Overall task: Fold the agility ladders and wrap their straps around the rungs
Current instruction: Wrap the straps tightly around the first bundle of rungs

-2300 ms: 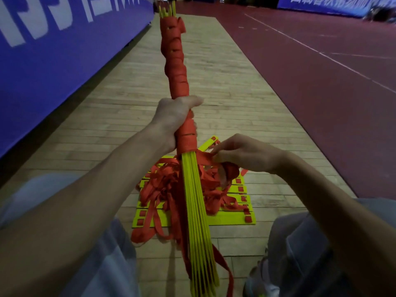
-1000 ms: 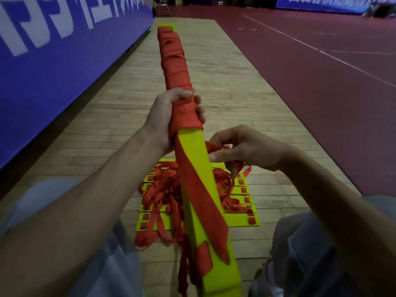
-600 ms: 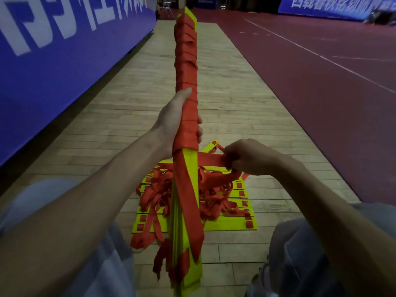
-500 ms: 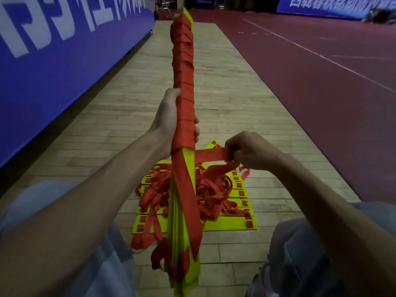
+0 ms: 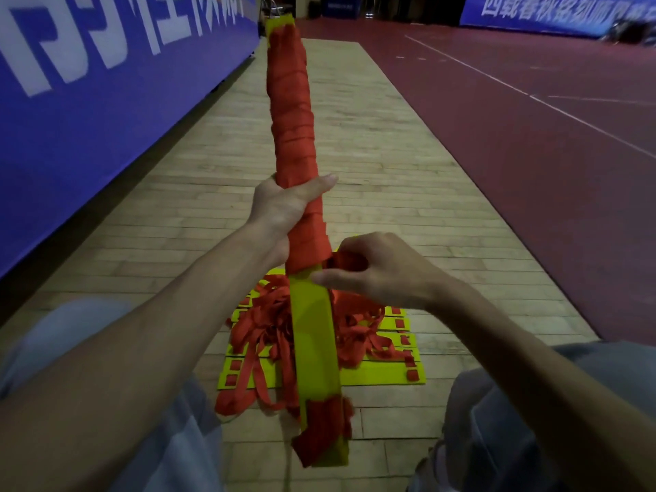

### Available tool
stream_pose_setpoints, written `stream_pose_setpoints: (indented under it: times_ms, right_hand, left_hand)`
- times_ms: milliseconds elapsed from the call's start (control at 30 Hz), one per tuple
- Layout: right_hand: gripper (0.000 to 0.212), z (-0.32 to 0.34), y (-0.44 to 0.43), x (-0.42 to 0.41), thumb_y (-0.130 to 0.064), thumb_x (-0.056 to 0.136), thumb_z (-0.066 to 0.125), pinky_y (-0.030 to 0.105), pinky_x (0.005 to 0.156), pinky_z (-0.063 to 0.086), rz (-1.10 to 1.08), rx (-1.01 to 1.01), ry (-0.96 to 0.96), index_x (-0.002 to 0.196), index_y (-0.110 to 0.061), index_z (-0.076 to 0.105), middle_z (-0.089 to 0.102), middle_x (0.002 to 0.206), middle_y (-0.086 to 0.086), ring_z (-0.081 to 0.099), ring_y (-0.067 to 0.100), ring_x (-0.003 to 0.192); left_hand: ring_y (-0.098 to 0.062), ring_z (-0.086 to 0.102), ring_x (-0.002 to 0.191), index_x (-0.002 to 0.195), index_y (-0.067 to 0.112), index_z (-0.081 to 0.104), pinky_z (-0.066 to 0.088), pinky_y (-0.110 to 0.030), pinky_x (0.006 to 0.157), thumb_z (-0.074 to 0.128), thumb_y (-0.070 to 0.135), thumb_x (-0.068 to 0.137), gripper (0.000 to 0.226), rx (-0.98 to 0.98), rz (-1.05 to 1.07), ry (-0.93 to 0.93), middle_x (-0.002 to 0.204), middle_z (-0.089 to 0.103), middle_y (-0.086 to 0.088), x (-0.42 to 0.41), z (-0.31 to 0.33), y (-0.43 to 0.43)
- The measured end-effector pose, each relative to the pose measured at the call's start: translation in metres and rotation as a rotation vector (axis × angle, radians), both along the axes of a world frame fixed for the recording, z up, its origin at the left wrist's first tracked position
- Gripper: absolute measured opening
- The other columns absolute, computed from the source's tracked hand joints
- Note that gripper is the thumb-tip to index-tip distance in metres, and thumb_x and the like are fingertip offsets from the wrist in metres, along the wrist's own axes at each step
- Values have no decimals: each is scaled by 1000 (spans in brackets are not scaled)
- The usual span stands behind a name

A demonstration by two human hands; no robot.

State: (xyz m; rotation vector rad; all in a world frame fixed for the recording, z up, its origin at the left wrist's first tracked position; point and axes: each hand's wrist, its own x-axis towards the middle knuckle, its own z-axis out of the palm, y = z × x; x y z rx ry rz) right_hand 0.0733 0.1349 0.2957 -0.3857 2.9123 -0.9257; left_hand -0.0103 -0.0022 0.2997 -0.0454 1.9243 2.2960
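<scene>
I am holding the folded rung bundle [image 5: 313, 335] up in front of me, running from 6 o'clock away toward 12 o'clock. Its far part is bound in the wrapped section [image 5: 291, 111] and its near yellow face is showing bare, with a red scrap at the near end. My left hand [image 5: 284, 211] is clenching the wrapped section at mid-length, thumb lying across the front. My right hand [image 5: 380, 273], at 3 o'clock of the bundle, is pinching the red strap [image 5: 346, 261] just where the winding ends, index finger resting on the yellow face. I am judging the stacked rungs as stiff and light, a firm core to grip around. The strap looks soft and limp and will likely slacken unless I am pulling it taut close to the bundle. Below, at 6 o'clock of my hands, a second ladder [image 5: 385, 376] is lying flat on the wooden floor [image 5: 372, 154] under a tangle of loose straps [image 5: 259, 326]. A blue banner [image 5: 106, 94] is standing at 9 o'clock, and red court [image 5: 532, 143] is spreading at 2 o'clock.
</scene>
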Motion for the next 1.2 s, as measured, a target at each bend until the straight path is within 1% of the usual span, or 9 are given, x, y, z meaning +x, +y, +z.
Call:
stream_pose_setpoints:
  times_ms: [233, 333, 433, 633, 733, 833, 967, 1100, 1200]
  right_hand:
    - [70, -20, -22, 6, -93, 65, 42, 36, 64, 42, -161, 377, 161, 66, -23, 37, 46, 67, -2, 51, 25, 68]
    - [70, -22, -27, 6, -89, 68, 49, 34, 63, 42, -212, 388, 129, 63, -20, 38, 45, 63, -1, 53, 25, 64]
    - [54, -18, -25, 3, -67, 76, 63, 30, 56, 39, -281, 209, 10, 61, -18, 45, 48, 61, -1, 53, 22, 61]
    - [48, 1, -14, 0, -47, 76, 68, 43, 62, 51, -176, -299, -151, 83, 1, 67, 64, 69, 12, 60, 20, 63]
    - [35, 4, -18, 7, -44, 74, 64, 24, 48, 41, -82, -472, -250, 74, -10, 60, 58, 59, 2, 56, 11, 51]
    - [48, 1, -24, 6, -57, 68, 62, 33, 57, 35, -53, -535, -292, 78, -10, 59, 52, 65, 11, 47, 24, 57]
    - [71, -2, -24, 7, -74, 87, 44, 31, 49, 26, 15, -589, -322, 74, -5, 49, 37, 61, 15, 31, 25, 50]
    - [97, -9, -18, 3, -74, 85, 23, 46, 62, 45, 45, -528, -299, 83, 19, 51, 50, 71, 35, 48, 42, 62]
    - [69, -6, -8, 4, -68, 90, 29, 26, 51, 44, 80, -490, -335, 55, -14, 57, 51, 53, 5, 50, 17, 47]
  left_hand:
    - [-34, 68, 82, 127, 2, 47, 60, -45, 67, 75, 20, 87, 52, 54, 54, -29, 96, 62, -12, -2, -15, 2]
    - [-31, 70, 86, 124, -1, 47, 59, -42, 72, 60, 16, 97, 35, 29, -25, -70, 109, 62, -19, 0, -14, 1]
    - [-25, 57, 75, 100, 5, 50, 52, -36, 69, 47, 7, 97, 5, 162, -150, -132, 93, 50, -14, 4, -2, -2]
    - [-15, 56, 75, 87, 13, 61, 50, -28, 67, 67, 18, 88, 8, 229, -208, -26, 75, 55, -1, 8, 11, -5]
    - [-11, 57, 58, 79, 17, 56, 51, -27, 63, 68, 26, 88, 17, 307, -245, -50, 62, 56, 3, 15, 14, -1]
    - [-23, 69, 75, 88, 11, 54, 58, -34, 78, 59, 19, 93, 11, 518, -293, -123, 80, 66, -6, 17, 12, 3]
    - [-24, 72, 67, 91, 10, 52, 59, -26, 56, 57, 14, 96, 8, 495, -299, -195, 83, 71, -10, 15, 9, 3]
    - [-19, 69, 54, 89, 10, 58, 54, -25, 47, 67, 15, 90, 10, 327, -269, -197, 67, 67, -4, 12, 12, -2]
    - [-18, 66, 50, 87, 13, 57, 53, -26, 46, 69, 15, 89, 12, 206, -289, -146, 65, 63, -3, 12, 18, -9]
